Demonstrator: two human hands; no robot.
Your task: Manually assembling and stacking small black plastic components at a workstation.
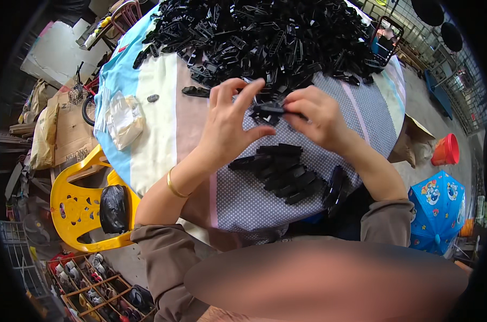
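Head view: holding a narrow black plastic piece in the right hand, pinched at its right end between thumb and fingers, above the tabletop and just nearer than the heap. Showing the left hand spread wide beside it, thumb and forefinger well parted, seemingly gripping nothing (hard to be sure, with the piece so dark and blurred). Probably light, stiff and rather slick, judging by the gloss; likely to crack if bent hard. Best taken across the long sides, near the middle. Glossy, angular and slotted in the heap; laid roughly side by side in the cluster of pieces nearer the body. Covered underneath with a cloth of white-dotted grey beside bands of pink, cream and blue. Crinkled and translucent at left, in the plastic bag.
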